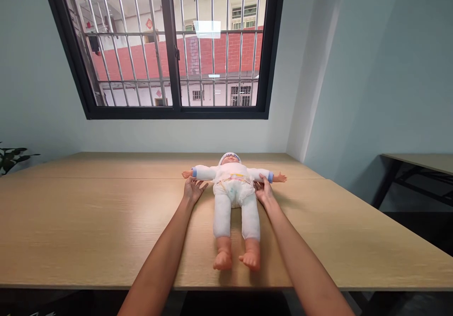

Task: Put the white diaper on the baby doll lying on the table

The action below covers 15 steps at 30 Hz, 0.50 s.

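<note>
A baby doll (231, 170) in white clothes with blue cuffs lies on its back on the wooden table, feet towards me and arms stretched out sideways. On its head is a white cap (225, 157), and a white diaper (233, 188) with a coloured waistband is around its hips. My left hand (193, 191) rests below the doll's arm on the left, fingers apart, holding nothing. Close against the diaper's right side is my right hand (263, 189), its thumb raised near the sleeve and fingers spread, partly hidden by the doll.
The light wooden table (106, 221) stretches to the wall under a barred window (173, 51). Green plant leaves (16, 159) show at the far left. Another table (421, 162) with dark legs stands at the right.
</note>
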{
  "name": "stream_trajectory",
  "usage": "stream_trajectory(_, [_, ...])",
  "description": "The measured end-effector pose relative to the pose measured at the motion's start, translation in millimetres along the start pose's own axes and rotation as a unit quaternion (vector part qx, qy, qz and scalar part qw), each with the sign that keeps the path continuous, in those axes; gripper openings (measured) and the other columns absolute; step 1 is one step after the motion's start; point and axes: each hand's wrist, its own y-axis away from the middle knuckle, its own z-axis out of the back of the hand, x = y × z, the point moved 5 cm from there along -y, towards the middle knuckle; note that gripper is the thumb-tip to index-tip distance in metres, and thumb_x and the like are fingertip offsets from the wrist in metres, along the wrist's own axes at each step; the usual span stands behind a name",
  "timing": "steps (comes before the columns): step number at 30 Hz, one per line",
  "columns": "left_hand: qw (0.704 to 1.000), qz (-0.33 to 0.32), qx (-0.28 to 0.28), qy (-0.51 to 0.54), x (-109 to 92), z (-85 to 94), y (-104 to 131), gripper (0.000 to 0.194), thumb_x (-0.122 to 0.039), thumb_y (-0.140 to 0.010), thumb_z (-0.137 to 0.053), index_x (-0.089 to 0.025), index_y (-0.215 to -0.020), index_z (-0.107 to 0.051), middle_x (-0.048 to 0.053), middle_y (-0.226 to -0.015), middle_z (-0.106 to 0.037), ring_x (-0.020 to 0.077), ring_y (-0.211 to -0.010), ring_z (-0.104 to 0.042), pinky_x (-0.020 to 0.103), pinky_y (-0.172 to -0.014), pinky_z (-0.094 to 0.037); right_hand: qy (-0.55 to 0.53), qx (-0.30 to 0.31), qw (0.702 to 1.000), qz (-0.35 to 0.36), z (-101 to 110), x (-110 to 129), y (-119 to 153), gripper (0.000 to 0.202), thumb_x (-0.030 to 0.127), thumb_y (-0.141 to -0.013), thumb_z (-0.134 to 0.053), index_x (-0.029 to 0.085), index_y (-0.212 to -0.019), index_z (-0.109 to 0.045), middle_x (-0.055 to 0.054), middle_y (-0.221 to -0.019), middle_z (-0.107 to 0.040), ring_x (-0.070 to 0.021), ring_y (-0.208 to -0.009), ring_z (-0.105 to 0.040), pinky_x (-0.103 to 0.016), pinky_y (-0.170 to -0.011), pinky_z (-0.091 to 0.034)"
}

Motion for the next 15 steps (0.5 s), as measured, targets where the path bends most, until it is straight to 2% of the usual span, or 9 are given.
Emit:
stream_trajectory(4, [1.000,-0.003,-0.012,0.009,0,2.1,-1,0.014,-0.016,-0.071,-0.050,-0.023,-0.084,-0.054,0.004,-0.097,-0.060,0.0189,-0.093,-0.061,0.038,-0.088,-0.054,-0.058,0.007,0.994,-0.096,-9,-7,7,0.010,0.027,-0.079,-0.065,0.018,-0.078,-0.059,-0.004,-0.072,-0.066,-0.0187,-0.074,-0.063,-0.028,-0.073,-0.056])
stream_trajectory(10, [1.000,0.013,0.012,-0.013,9,-4.1,-2,0.013,-0.015,-0.075,-0.060,-0.021,-0.087,-0.058,0.004,-0.093,-0.065,0.0185,-0.094,-0.063,0.034,-0.089,-0.053,-0.070,0.086,0.982,-0.153,-29,-4,25,0.024,0.039,-0.081,-0.068,0.015,-0.081,-0.063,-0.007,-0.076,-0.068,-0.0207,-0.077,-0.064,-0.029,-0.074,-0.055])
stream_trajectory(15, [0.997,0.046,0.054,-0.025,17,-10.1,0,0.014,-0.017,-0.079,-0.066,-0.018,-0.092,-0.061,0.008,-0.093,-0.067,0.0214,-0.097,-0.063,0.034,-0.095,-0.051,-0.027,0.145,0.974,-0.170,-38,-2,36,0.038,0.050,-0.079,-0.069,0.013,-0.085,-0.065,-0.009,-0.076,-0.069,-0.0242,-0.080,-0.065,-0.034,-0.075,-0.054])
